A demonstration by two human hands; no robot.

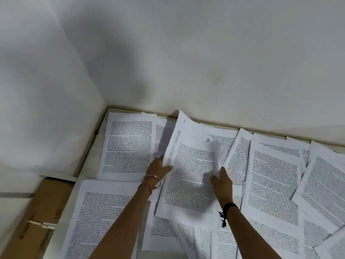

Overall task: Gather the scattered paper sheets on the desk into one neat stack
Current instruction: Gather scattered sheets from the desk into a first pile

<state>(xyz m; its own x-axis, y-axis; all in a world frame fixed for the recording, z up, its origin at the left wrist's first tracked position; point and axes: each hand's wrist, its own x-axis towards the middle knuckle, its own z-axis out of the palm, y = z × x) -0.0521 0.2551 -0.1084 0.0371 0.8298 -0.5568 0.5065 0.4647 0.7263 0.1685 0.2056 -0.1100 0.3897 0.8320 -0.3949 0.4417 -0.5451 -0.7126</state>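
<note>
Several printed white paper sheets lie scattered and overlapping over the desk [101, 135]. My left hand [158, 168] grips the left edge of a small held bundle of sheets [188, 176], lifted and tilted above the others. My right hand [222, 182] pinches the bundle's right edge, where a blurred sheet [216, 156] curls upward. A large sheet [128, 144] lies at the back left, another sheet [100, 215] at the front left. More sheets [274, 182] fan out on the right and under my forearms.
The desk sits in a corner of white walls [168, 53] at the back and left. A brown cardboard piece [37, 217] leans beside the desk's left edge, with a small white tag [46, 225] on it.
</note>
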